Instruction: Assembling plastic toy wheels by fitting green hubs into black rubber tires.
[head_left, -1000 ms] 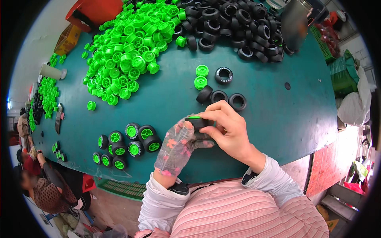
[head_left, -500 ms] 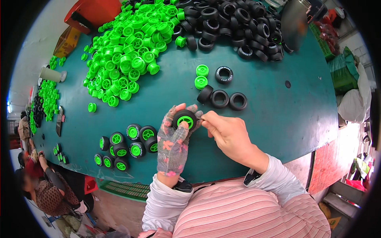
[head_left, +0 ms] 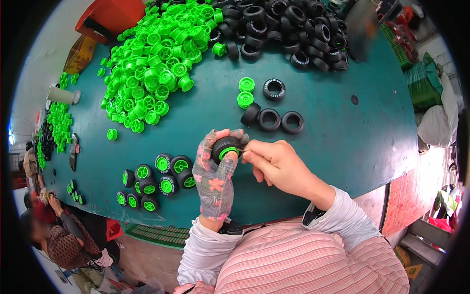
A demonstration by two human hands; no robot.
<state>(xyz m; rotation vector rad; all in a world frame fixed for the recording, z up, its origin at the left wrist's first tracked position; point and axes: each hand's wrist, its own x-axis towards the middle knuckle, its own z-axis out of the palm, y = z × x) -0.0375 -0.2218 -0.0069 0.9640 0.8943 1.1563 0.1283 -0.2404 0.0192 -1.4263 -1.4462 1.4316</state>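
My left hand, in a grey fingerless glove with pink flowers, is closed around a toy wheel, a black tyre on a green rim. The thumb presses on the rim's edge. My bare right hand pinches a thin pointed tool, mostly hidden by the fingers; its tip meets the wheel where tyre and rim join. Left of my hands lies a group of fitted wheels. Beyond them are two green rims, a lettered black tyre and three plain-sided ones.
A heap of green rims covers the far left of the green table, beside a pile of black tyres. An orange-red bin stands behind the rims. Another person sits at the table's left end.
The wheel has tilted in my left hand, showing more tread. My right hand has moved slightly left, bringing the tool's tip against the rim's edge.
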